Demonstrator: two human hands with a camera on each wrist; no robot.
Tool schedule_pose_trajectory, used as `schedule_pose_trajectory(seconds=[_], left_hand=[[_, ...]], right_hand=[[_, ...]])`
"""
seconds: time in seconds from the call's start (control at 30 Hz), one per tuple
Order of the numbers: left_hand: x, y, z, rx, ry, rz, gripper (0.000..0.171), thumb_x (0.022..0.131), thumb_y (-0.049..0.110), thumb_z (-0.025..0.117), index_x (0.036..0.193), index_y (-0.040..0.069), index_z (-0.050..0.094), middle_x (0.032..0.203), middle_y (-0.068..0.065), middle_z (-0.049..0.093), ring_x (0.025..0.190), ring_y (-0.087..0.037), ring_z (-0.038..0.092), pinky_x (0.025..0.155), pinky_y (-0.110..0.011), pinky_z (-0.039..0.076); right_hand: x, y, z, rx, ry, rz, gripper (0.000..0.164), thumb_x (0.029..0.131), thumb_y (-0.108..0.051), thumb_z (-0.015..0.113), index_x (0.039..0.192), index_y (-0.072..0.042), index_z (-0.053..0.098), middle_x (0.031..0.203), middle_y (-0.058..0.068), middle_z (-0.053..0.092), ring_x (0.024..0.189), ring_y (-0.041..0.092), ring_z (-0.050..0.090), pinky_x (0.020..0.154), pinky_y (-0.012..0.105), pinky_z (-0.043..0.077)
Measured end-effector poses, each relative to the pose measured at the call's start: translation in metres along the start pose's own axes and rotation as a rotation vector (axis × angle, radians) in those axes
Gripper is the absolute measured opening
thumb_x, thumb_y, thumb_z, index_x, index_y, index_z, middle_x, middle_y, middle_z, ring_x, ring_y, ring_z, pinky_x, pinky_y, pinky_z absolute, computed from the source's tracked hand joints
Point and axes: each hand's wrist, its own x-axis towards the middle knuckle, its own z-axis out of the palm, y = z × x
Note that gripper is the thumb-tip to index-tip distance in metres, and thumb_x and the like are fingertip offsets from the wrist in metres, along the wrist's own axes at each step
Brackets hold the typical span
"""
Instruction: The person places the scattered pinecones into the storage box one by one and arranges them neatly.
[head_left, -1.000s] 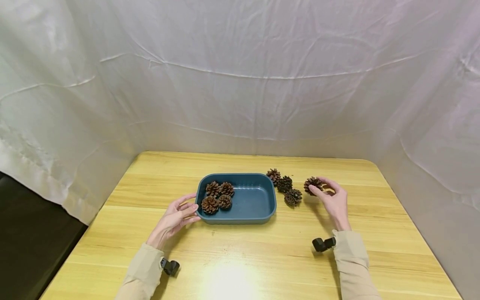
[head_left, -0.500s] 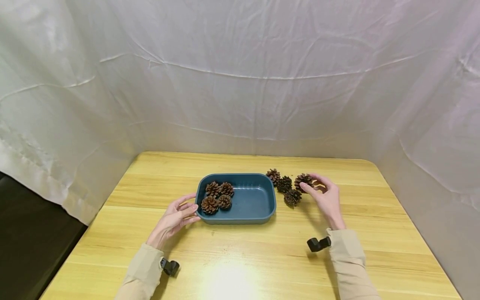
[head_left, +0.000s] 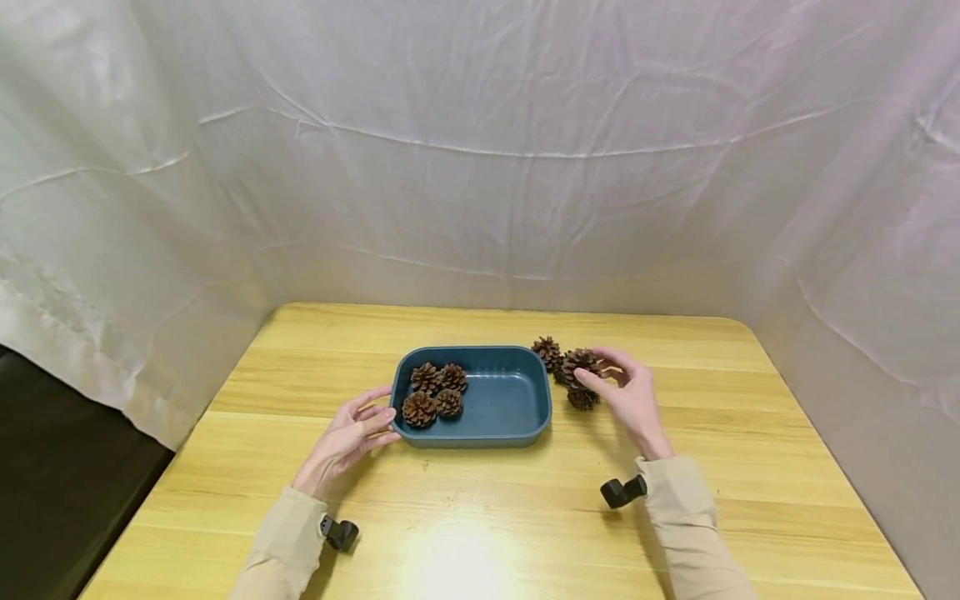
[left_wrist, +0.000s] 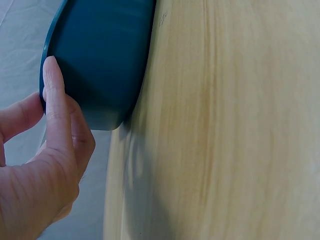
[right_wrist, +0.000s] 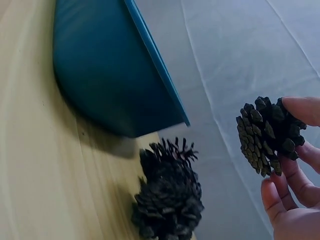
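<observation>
A pine cone (right_wrist: 270,132) is pinched between the thumb and fingers of my right hand (head_left: 628,398), held up above the table. In the head view it overlaps the loose pine cones to the right of the teal tub (head_left: 480,442). At the tub's left end, my left hand (head_left: 348,437) grips the rim, the thumb (left_wrist: 56,105) lying along the outside wall in the left wrist view. Several pine cones (head_left: 420,408) sit together in the left part of the tub.
Beyond the tub's right end, loose pine cones (right_wrist: 169,200) lie close together on the wooden table (head_left: 480,492). White cloth (head_left: 480,208) hangs behind the table and at its sides. A dark surface (head_left: 67,475) shows at the left.
My right hand has moved left with the pine cone, from the right of the loose cones to over them. The left hand and the tub have stayed in place.
</observation>
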Motion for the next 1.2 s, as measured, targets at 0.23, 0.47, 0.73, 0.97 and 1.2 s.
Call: schedule_pose_trajectory(seconds=[0.23,0.47,0.73,0.97,1.2], left_hand=[[0.000,0.000,0.000,0.000,0.003,-0.004,0.067,0.102,0.002,0.054,0.157,-0.005,0.018,0.102,0.000,0.063,0.085,-0.010,0.068,0.082,-0.024,0.064],[0.000,0.000,0.000,0.011,0.007,-0.006,0.066,0.102,0.002,0.054,0.157,-0.005,0.018,0.102,0.001,0.062,0.086,-0.010,0.067,0.083,-0.024,0.064],[0.000,0.000,0.000,0.012,0.009,-0.002,0.066,0.102,0.002,0.055,0.157,-0.005,0.019,0.103,0.000,0.062,0.086,-0.009,0.067,0.083,-0.024,0.064],[0.001,-0.001,-0.001,0.004,-0.005,0.003,0.066,0.102,0.001,0.053,0.157,-0.005,0.017,0.102,0.001,0.063,0.084,-0.009,0.068,0.082,-0.023,0.064],[0.001,-0.002,-0.002,0.002,-0.011,0.005,0.066,0.103,0.001,0.053,0.158,-0.006,0.016,0.102,0.002,0.064,0.083,-0.009,0.069,0.081,-0.023,0.064]], right_hand=[[-0.001,-0.002,0.014,-0.006,-0.058,0.014,0.048,0.087,-0.013,0.080,0.130,-0.001,0.064,0.117,-0.001,0.062,0.096,0.003,0.058,0.084,0.010,0.052],[-0.003,-0.005,0.026,0.002,-0.108,-0.034,0.044,0.086,-0.008,0.079,0.127,0.000,0.066,0.117,0.013,0.063,0.096,0.008,0.058,0.084,0.011,0.052],[-0.005,-0.007,0.037,-0.001,-0.163,-0.056,0.043,0.087,-0.011,0.080,0.127,-0.003,0.067,0.118,0.019,0.063,0.095,0.008,0.061,0.091,0.019,0.055],[-0.006,-0.010,0.048,-0.022,-0.226,-0.101,0.042,0.087,-0.010,0.079,0.126,-0.004,0.067,0.121,0.018,0.064,0.099,0.008,0.060,0.097,0.028,0.057],[-0.008,-0.013,0.057,-0.056,-0.282,-0.138,0.040,0.088,-0.012,0.079,0.125,-0.007,0.068,0.124,0.015,0.065,0.106,0.017,0.062,0.104,0.038,0.056]])
